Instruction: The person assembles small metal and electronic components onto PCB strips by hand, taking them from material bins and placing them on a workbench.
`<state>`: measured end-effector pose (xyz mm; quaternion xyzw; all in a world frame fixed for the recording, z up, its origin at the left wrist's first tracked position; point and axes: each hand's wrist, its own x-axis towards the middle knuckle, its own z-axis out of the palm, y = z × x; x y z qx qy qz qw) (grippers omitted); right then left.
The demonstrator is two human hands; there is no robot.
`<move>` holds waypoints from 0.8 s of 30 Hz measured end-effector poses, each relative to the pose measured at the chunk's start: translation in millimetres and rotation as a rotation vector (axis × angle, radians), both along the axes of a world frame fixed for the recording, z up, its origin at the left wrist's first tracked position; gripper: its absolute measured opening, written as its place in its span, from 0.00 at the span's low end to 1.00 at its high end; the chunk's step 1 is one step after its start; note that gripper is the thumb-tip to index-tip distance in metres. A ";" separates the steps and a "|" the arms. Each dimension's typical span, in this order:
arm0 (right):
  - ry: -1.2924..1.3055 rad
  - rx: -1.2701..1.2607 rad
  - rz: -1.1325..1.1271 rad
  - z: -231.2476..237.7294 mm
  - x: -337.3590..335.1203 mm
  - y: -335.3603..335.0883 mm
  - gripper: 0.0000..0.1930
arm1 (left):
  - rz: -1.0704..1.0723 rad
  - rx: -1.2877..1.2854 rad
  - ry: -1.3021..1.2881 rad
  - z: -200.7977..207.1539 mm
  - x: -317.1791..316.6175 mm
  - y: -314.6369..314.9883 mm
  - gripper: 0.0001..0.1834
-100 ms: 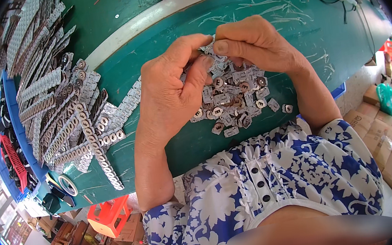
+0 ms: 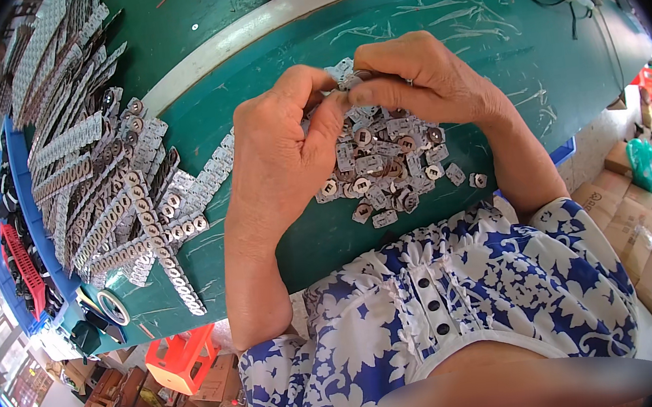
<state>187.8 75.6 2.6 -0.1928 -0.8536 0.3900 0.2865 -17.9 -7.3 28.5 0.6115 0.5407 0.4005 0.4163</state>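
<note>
My left hand (image 2: 276,141) and my right hand (image 2: 428,81) meet fingertip to fingertip above the bench. Pinched between them is a small strip of clear plastic pieces (image 2: 340,69), whose upper end shows above the fingers; the rest is hidden. Under and just below my hands lies a heap of loose clear pieces (image 2: 374,165), many with round metal discs. On the left, many uncut strips of such pieces (image 2: 99,235) lie crossed in a pile. One strip (image 2: 215,166) reaches from that pile toward my left wrist.
The green bench top (image 2: 452,39) has scratches and a pale raised edge (image 2: 260,26) across it. At the left stand blue bins (image 2: 42,225) holding a red basket (image 2: 25,271). A tape roll (image 2: 113,308) lies near the front edge. An orange stool (image 2: 182,360) and cardboard boxes (image 2: 623,228) are on the floor.
My fingertips have shifted slightly downward, and my right thumb has straightened toward the left one. More of the clear strip now shows above my fingers.
</note>
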 end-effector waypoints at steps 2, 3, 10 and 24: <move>0.029 -0.278 0.003 4.5 1.3 -6.4 0.16 | -0.107 -0.107 0.097 1.7 -8.5 1.8 0.08; 0.059 -0.555 0.007 6.6 1.6 -9.8 0.15 | -0.108 -0.107 0.096 5.5 -9.1 1.6 0.08; 0.388 -1.124 -0.112 0.1 -10.9 -11.2 0.16 | 0.034 0.019 -0.225 -2.7 -6.2 7.1 0.06; 0.103 -0.574 -0.280 9.4 -13.1 -14.3 0.17 | 0.206 0.544 0.359 -14.4 10.8 11.4 0.12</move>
